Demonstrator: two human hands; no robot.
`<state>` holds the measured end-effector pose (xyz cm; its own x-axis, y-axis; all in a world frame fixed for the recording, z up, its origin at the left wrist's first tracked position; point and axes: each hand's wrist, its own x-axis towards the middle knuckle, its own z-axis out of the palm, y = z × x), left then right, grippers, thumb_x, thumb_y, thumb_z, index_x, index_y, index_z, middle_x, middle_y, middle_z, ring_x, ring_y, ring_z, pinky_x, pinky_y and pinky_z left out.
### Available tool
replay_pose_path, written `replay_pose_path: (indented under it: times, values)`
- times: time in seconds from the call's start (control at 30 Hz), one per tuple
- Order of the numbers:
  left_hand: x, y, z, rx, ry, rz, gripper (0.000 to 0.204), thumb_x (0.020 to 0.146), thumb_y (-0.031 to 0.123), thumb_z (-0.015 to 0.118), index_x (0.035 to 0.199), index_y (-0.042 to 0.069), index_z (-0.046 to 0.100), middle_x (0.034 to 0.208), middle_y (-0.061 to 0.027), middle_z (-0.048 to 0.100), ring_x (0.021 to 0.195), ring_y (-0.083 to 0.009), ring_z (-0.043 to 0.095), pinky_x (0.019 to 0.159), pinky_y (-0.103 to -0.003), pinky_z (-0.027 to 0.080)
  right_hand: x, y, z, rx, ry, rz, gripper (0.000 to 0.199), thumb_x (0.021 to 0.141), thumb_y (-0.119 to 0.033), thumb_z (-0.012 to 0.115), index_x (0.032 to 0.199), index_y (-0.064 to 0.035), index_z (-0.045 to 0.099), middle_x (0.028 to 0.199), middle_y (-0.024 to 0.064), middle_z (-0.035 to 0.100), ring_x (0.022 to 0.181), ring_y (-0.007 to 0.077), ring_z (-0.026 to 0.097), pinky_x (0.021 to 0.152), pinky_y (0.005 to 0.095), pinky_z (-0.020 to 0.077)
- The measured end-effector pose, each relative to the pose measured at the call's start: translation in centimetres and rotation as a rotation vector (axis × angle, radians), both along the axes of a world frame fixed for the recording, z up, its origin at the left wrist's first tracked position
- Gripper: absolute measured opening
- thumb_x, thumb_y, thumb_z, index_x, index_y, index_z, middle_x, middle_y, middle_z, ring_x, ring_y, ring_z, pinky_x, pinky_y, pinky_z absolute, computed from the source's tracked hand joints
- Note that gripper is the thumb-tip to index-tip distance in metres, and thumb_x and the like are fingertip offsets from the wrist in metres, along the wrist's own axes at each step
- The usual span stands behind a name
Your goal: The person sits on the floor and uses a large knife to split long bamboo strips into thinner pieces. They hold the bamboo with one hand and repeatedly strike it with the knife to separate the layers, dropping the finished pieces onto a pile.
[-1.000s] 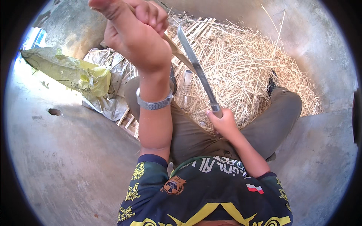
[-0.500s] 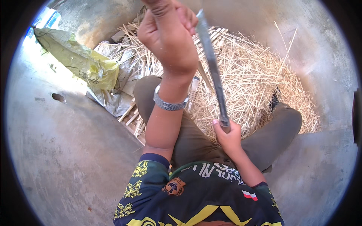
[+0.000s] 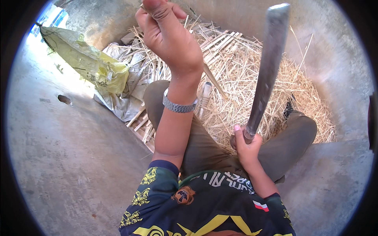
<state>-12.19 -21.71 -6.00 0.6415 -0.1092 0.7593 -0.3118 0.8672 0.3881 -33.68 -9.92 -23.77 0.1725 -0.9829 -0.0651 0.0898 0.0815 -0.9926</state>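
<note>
My right hand [image 3: 248, 147] grips the handle of a machete [image 3: 268, 65], its long dark blade pointing up and away, tilted a little to the right. The blade is over the shavings and apart from my left hand. My raised left hand [image 3: 171, 39] wears a metal watch [image 3: 179, 105], and its fingers are curled closed. A bamboo strip [image 3: 215, 81] slants out from behind that wrist, and a pale tip shows by the fingertips. It appears to be held there, though the hand hides its middle.
A heap of pale shavings [image 3: 244, 78] lies between and beyond my bent legs. Near my left knee stands a capped, tube-like object [image 3: 204, 98]. Flat strips [image 3: 218, 43] and a yellowish torn sack [image 3: 86, 63] lie farther off. Curved concrete walls [image 3: 78, 157] surround me.
The machete has swung right, away from my left hand, and its flat side now shows more. My right hand has shifted slightly right; my left hand has moved a little left and up.
</note>
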Motion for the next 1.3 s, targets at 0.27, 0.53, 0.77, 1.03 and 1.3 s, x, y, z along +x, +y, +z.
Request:
replay_pose_path:
  times: [0.27, 0.53, 0.77, 1.03, 1.3]
  values:
    - [-1.0, 0.6, 1.1, 0.139, 0.109, 0.02, 0.048, 0.108, 0.037, 0.043, 0.107, -0.005, 0.066, 0.121, -0.0164, 0.065, 0.113, -0.0228, 0.059, 0.105, -0.035, 0.041, -0.6, -0.7, 3.2, 0.001, 0.347, 0.118, 0.027, 0.092, -0.016, 0.069, 0.071, -0.0026, 0.058, 0.058, -0.0058, 0.051, 0.056, 0.0016, 0.043, 0.049, 0.0247, 0.035]
    - [-2.3, 0.6, 1.2, 0.167, -0.103, 0.09, 0.044, 0.11, 0.022, 0.035, 0.137, -0.011, 0.046, 0.134, -0.0237, 0.058, 0.129, -0.0296, 0.054, 0.112, -0.039, 0.041, -0.9, -1.8, 1.7, 0.187, 0.39, 0.295, 0.026, 0.091, -0.019, 0.069, 0.074, -0.0012, 0.06, 0.059, -0.0046, 0.051, 0.057, 0.0046, 0.044, 0.052, 0.0286, 0.0377]
    - [0.5, -1.3, -0.8, 0.051, -0.229, 0.196, 0.036, 0.107, 0.014, 0.04, 0.134, -0.008, 0.049, 0.118, -0.0162, 0.064, 0.107, -0.0207, 0.061, 0.09, -0.029, 0.05, -1.2, -0.5, 3.6, -0.052, 0.271, 0.017, 0.025, 0.09, -0.02, 0.07, 0.076, -0.0014, 0.062, 0.059, -0.0038, 0.053, 0.056, 0.0049, 0.045, 0.051, 0.0281, 0.0376]
    - [-1.2, -0.5, -0.9, 0.043, -0.104, 0.114, 0.027, 0.103, 0.008, 0.048, 0.124, -0.006, 0.059, 0.106, -0.0085, 0.061, 0.092, -0.0103, 0.056, 0.076, -0.02, 0.048, -0.3, -1.3, 2.3, 0.041, 0.364, 0.137, 0.029, 0.089, -0.021, 0.071, 0.07, -0.003, 0.058, 0.058, -0.0033, 0.051, 0.056, 0.0047, 0.044, 0.051, 0.0276, 0.0371]
    - [0.6, 3.2, 1.8, 0.326, -0.268, 0.191, 0.023, 0.089, 0.004, 0.072, 0.11, -0.004, 0.072, 0.099, -0.0073, 0.065, 0.082, -0.009, 0.063, 0.071, -0.022, 0.053, 0.1, -1.2, 2.2, -0.02, 0.198, -0.034, 0.022, 0.092, -0.016, 0.069, 0.079, -0.0004, 0.062, 0.063, -0.0041, 0.055, 0.058, 0.0036, 0.046, 0.053, 0.0244, 0.0382]
